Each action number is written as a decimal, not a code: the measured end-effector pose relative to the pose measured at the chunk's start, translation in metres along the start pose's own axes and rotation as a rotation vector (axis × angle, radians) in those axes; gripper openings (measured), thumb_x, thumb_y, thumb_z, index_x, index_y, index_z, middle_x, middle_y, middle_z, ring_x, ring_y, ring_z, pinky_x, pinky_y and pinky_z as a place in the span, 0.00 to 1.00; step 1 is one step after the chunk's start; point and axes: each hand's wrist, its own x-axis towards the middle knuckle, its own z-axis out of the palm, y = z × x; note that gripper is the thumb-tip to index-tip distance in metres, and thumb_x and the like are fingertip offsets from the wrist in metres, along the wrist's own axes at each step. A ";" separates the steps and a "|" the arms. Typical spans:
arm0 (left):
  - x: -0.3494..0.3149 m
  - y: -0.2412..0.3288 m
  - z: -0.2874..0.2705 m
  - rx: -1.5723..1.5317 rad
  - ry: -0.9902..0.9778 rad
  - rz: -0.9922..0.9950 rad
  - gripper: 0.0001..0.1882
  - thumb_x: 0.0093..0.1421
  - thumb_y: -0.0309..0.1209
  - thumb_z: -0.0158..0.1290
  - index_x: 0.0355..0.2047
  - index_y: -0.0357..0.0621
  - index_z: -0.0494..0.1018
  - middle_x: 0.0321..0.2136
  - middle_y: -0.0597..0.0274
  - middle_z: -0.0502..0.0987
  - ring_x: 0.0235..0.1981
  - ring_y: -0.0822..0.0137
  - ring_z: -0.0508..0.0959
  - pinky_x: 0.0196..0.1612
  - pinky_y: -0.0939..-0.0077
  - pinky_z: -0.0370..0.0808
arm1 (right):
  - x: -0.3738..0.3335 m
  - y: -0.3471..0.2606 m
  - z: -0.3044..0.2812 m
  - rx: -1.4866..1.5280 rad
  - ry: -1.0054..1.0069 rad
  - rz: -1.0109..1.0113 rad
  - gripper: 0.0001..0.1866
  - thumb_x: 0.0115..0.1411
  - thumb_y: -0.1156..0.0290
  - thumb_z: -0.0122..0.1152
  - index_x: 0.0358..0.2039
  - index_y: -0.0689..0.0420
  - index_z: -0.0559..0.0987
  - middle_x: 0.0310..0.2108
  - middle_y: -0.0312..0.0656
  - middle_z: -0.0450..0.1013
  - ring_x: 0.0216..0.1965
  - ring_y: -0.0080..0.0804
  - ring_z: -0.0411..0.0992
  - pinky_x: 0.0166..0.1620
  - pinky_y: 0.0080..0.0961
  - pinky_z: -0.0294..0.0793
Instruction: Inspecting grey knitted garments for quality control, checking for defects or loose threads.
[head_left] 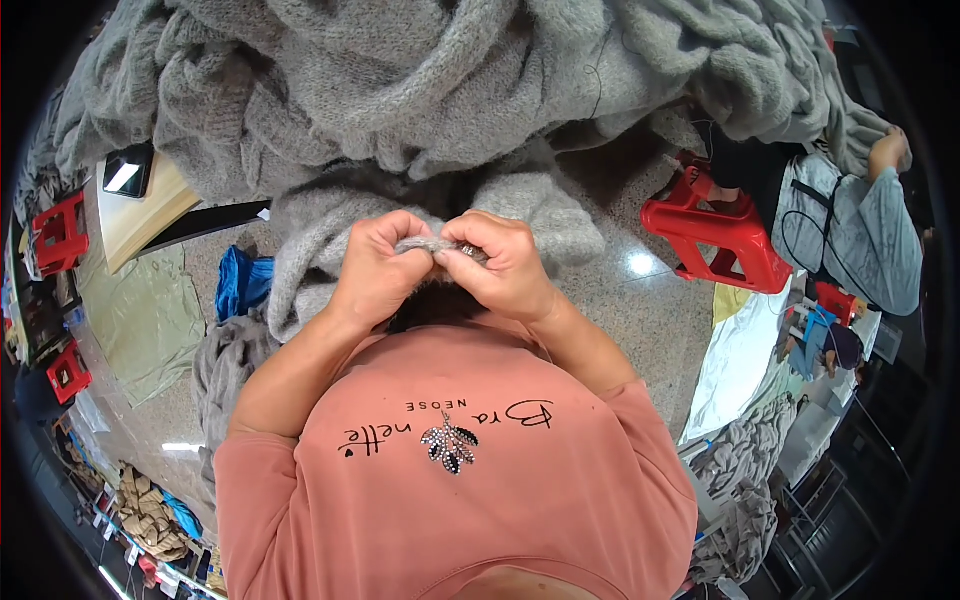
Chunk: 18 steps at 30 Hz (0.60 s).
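Observation:
Close in front of my chest, my left hand [377,270] and my right hand [502,268] are almost touching. Their thumbs and fingers pinch a thin edge of grey knitted fabric [425,243] stretched between them. A small patterned item [470,252] shows at the right hand's fingers; whether it is a ring or something held, I cannot tell. More fluffy grey knit [305,240] hangs down around both hands. Just beyond them rises a large heap of the same grey knit [400,90], with a loose dark thread on its right part.
A red plastic stool [715,230] stands at right, near a co-worker in grey clothing [850,230], whose hand touches the grey knit. At left, a phone [128,171] lies on a wooden board [150,215]. A blue bag [242,284] and a plastic sheet [145,320] are on the floor.

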 end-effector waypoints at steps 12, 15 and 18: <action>-0.001 -0.006 -0.009 0.014 -0.074 -0.104 0.02 0.45 0.18 0.49 0.19 0.37 0.70 0.17 0.69 0.71 0.18 0.81 0.67 0.19 0.87 0.61 | -0.002 0.011 0.007 -0.516 -0.038 -0.227 0.04 0.42 0.81 0.51 0.23 0.62 0.71 0.18 0.44 0.66 0.18 0.42 0.67 0.19 0.31 0.65; 0.003 -0.008 -0.014 -0.205 -0.180 -0.159 0.02 0.46 0.20 0.51 0.19 0.38 0.70 0.17 0.69 0.72 0.17 0.81 0.67 0.18 0.87 0.61 | -0.004 0.013 0.009 -0.376 -0.020 -0.209 0.04 0.43 0.81 0.51 0.23 0.63 0.71 0.18 0.45 0.67 0.18 0.39 0.66 0.20 0.28 0.65; 0.005 -0.009 -0.014 -0.326 -0.189 -0.186 0.01 0.48 0.22 0.53 0.22 0.37 0.72 0.19 0.66 0.73 0.18 0.79 0.70 0.20 0.85 0.64 | -0.006 0.011 0.006 -0.273 0.017 -0.142 0.05 0.44 0.82 0.53 0.25 0.63 0.72 0.19 0.43 0.67 0.18 0.33 0.66 0.22 0.25 0.65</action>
